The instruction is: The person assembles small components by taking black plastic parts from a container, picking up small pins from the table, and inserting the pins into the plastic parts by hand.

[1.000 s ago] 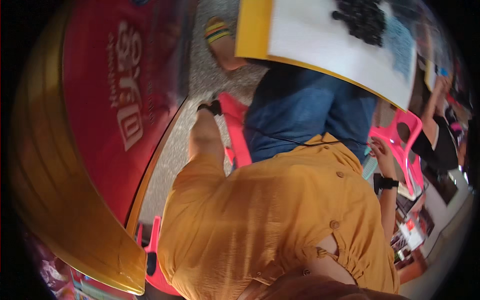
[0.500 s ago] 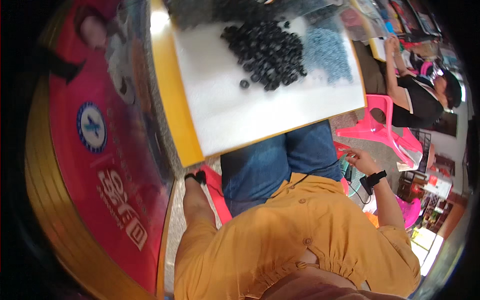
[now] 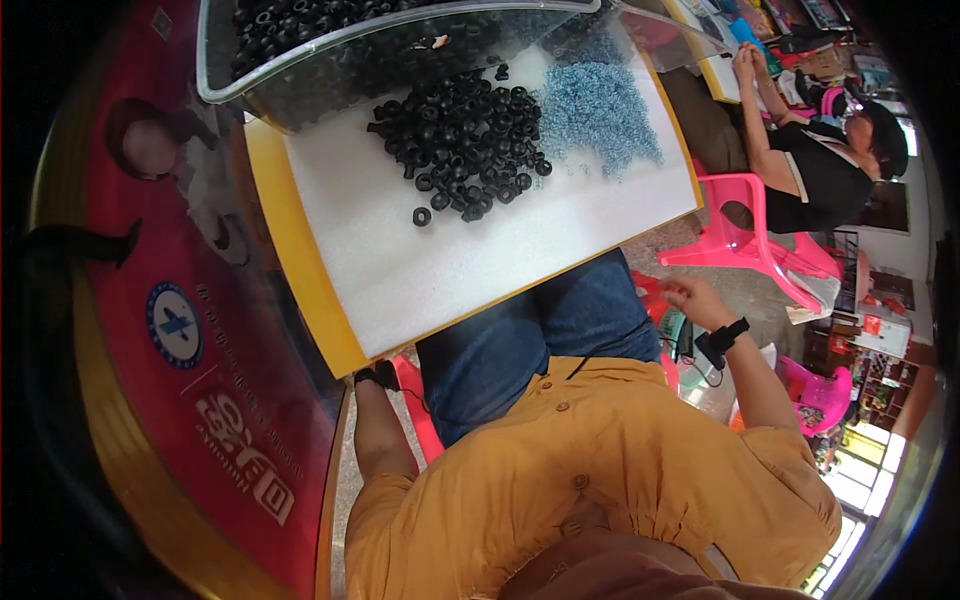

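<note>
As I watch remotely, the right hand (image 3: 697, 302) hangs near the jeans (image 3: 595, 315), loosely curled; whether it pinches anything, I cannot tell. The left hand is hidden past its strap (image 3: 386, 376), so I cannot tell its state either. Black beads (image 3: 462, 140) lie heaped on the white mat (image 3: 410, 275), beside blue beads (image 3: 605, 110) and a clear bin (image 3: 305, 98).

On the desk (image 3: 420, 275), rings (image 3: 462, 135) are lying before a bin (image 3: 335, 75), beads (image 3: 605, 115) (just beside them) sitting toward the right edge.

Black rings (image 3: 465, 140), blue beads (image 3: 605, 110), white mat (image 3: 420, 280)
</note>
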The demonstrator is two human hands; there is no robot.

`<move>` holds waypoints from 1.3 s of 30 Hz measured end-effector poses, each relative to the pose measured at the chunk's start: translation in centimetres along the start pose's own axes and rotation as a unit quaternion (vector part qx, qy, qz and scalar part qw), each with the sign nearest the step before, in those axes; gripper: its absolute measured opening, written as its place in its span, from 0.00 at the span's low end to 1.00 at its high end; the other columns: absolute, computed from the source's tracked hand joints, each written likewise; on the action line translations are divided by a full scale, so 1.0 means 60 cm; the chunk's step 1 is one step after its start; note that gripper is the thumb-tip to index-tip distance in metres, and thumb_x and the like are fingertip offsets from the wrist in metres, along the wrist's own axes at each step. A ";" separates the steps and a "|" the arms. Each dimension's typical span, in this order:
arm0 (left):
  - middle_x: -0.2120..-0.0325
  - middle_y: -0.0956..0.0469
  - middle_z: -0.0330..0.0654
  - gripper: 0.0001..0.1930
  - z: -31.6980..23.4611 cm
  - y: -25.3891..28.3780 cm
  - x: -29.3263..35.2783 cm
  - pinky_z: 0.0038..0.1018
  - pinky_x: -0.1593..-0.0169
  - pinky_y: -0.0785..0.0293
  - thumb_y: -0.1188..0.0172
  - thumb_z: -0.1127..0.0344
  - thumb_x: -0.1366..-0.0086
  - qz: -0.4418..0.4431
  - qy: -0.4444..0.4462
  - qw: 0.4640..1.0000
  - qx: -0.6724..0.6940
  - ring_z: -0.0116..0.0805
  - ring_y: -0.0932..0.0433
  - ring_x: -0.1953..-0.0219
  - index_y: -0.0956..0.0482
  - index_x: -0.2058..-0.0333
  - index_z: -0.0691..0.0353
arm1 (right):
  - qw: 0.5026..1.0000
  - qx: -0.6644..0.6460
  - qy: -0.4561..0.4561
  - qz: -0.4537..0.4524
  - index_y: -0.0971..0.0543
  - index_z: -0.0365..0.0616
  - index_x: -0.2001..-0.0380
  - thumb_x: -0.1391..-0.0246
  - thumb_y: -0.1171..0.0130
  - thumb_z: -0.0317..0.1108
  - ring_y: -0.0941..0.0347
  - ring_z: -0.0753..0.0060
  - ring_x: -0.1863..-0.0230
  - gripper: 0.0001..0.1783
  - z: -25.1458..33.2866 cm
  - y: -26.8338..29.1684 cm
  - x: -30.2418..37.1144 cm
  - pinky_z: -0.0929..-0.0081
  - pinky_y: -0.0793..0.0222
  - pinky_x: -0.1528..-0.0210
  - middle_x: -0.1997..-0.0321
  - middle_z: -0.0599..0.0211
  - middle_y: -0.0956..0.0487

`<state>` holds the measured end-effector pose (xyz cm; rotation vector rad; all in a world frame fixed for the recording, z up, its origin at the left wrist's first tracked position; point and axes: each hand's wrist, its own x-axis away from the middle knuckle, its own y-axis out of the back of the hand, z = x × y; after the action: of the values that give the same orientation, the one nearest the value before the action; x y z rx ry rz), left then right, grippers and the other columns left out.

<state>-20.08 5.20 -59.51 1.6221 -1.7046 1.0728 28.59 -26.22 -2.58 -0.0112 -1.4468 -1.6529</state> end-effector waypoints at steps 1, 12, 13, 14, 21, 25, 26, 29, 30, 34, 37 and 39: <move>0.81 0.24 0.38 0.10 -0.015 0.008 0.020 0.30 0.79 0.36 0.38 0.58 0.36 -0.013 -0.020 1.000 0.008 0.30 0.28 0.82 0.17 0.67 0.58 | 1.000 -0.012 0.014 0.004 0.17 0.42 0.55 0.42 0.35 0.33 0.22 0.69 0.65 0.13 0.003 0.002 -0.016 0.71 0.26 0.61 0.64 0.62 0.18; 0.70 0.19 0.40 0.11 -0.383 -0.141 0.482 0.25 0.64 0.23 0.41 0.70 0.30 0.111 -0.175 0.928 -0.311 0.28 0.21 0.70 0.20 0.54 0.70 | 0.958 -0.103 0.220 -0.150 0.18 0.39 0.58 0.41 0.38 0.31 0.21 0.66 0.63 0.09 0.072 0.032 -0.029 0.72 0.27 0.61 0.61 0.60 0.18; 0.70 0.19 0.40 0.11 -0.413 -0.158 0.538 0.25 0.64 0.23 0.41 0.70 0.30 0.104 -0.187 0.925 -0.313 0.28 0.21 0.70 0.20 0.54 0.70 | 0.948 -0.095 0.261 -0.159 0.18 0.40 0.58 0.41 0.38 0.31 0.21 0.65 0.62 0.09 0.080 0.032 -0.026 0.71 0.27 0.60 0.61 0.60 0.18; 0.68 0.19 0.41 0.11 -0.439 -0.170 0.594 0.26 0.61 0.21 0.41 0.69 0.30 0.155 -0.206 0.899 -0.354 0.29 0.19 0.67 0.20 0.53 0.70 | 0.935 -0.085 0.303 -0.167 0.17 0.40 0.58 0.41 0.38 0.31 0.20 0.64 0.61 0.09 0.095 0.032 -0.026 0.71 0.26 0.60 0.61 0.59 0.17; 0.69 0.19 0.40 0.09 -0.494 -0.349 0.893 0.26 0.59 0.25 0.42 0.72 0.31 0.332 -0.399 0.798 -0.305 0.28 0.21 0.67 0.20 0.55 0.69 | 0.835 -0.302 0.459 -0.039 0.17 0.40 0.58 0.40 0.38 0.32 0.21 0.71 0.63 0.10 0.264 0.016 0.021 0.76 0.26 0.61 0.62 0.63 0.17; 0.69 0.20 0.37 0.09 -0.465 -0.474 0.950 0.22 0.61 0.25 0.42 0.71 0.30 0.348 -0.464 0.774 -0.254 0.25 0.22 0.68 0.20 0.54 0.69 | 0.766 -0.441 0.459 0.092 0.18 0.38 0.56 0.33 0.42 0.38 0.24 0.82 0.68 0.14 0.330 0.001 0.038 0.82 0.28 0.66 0.65 0.70 0.19; 0.68 0.21 0.37 0.10 -0.458 -0.497 0.949 0.20 0.63 0.26 0.41 0.70 0.30 0.382 -0.462 0.773 -0.207 0.23 0.23 0.68 0.20 0.54 0.68 | 0.739 -0.487 0.450 0.120 0.19 0.37 0.55 0.32 0.43 0.40 0.25 0.83 0.69 0.15 0.341 0.001 0.038 0.83 0.29 0.67 0.65 0.70 0.19; 0.66 0.23 0.36 0.10 -0.440 -0.530 0.937 0.19 0.65 0.27 0.40 0.70 0.30 0.367 -0.491 0.769 -0.181 0.22 0.24 0.69 0.20 0.54 0.67 | 0.692 -0.556 0.431 0.163 0.20 0.38 0.56 0.31 0.44 0.43 0.26 0.83 0.70 0.17 0.344 0.006 0.045 0.84 0.30 0.69 0.66 0.70 0.19; 0.65 0.24 0.36 0.10 -0.437 -0.536 0.930 0.18 0.65 0.28 0.38 0.71 0.32 0.377 -0.509 0.755 -0.171 0.21 0.24 0.69 0.20 0.54 0.67 | 0.667 -0.591 0.412 0.189 0.19 0.38 0.56 0.31 0.44 0.43 0.26 0.83 0.70 0.17 0.342 0.007 0.041 0.84 0.30 0.69 0.66 0.71 0.20; 0.61 0.27 0.36 0.10 -0.426 -0.553 0.913 0.18 0.66 0.28 0.34 0.76 0.37 0.379 -0.588 0.694 -0.173 0.21 0.25 0.69 0.18 0.56 0.65 | 0.639 -0.635 0.372 0.222 0.19 0.39 0.57 0.32 0.44 0.44 0.27 0.84 0.71 0.18 0.326 0.001 0.012 0.84 0.30 0.69 0.68 0.72 0.21; 0.59 0.28 0.37 0.12 -0.425 -0.556 0.887 0.18 0.64 0.27 0.32 0.78 0.39 0.372 -0.594 0.686 -0.195 0.21 0.25 0.66 0.17 0.57 0.65 | 0.628 -0.650 0.356 0.236 0.20 0.40 0.56 0.31 0.45 0.44 0.27 0.85 0.70 0.17 0.322 -0.004 -0.002 0.84 0.30 0.69 0.68 0.74 0.22; 0.59 0.28 0.38 0.12 -0.423 -0.556 0.876 0.18 0.63 0.27 0.32 0.79 0.40 0.366 -0.617 0.666 -0.205 0.22 0.25 0.65 0.17 0.57 0.64 | 0.610 -0.669 0.336 0.260 0.21 0.39 0.54 0.31 0.44 0.42 0.28 0.84 0.70 0.16 0.321 -0.009 -0.002 0.84 0.31 0.69 0.68 0.74 0.23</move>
<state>2.93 -0.75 3.39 1.3325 -3.3142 -0.5029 18.15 -10.98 2.94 -0.5345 0.5571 -1.5568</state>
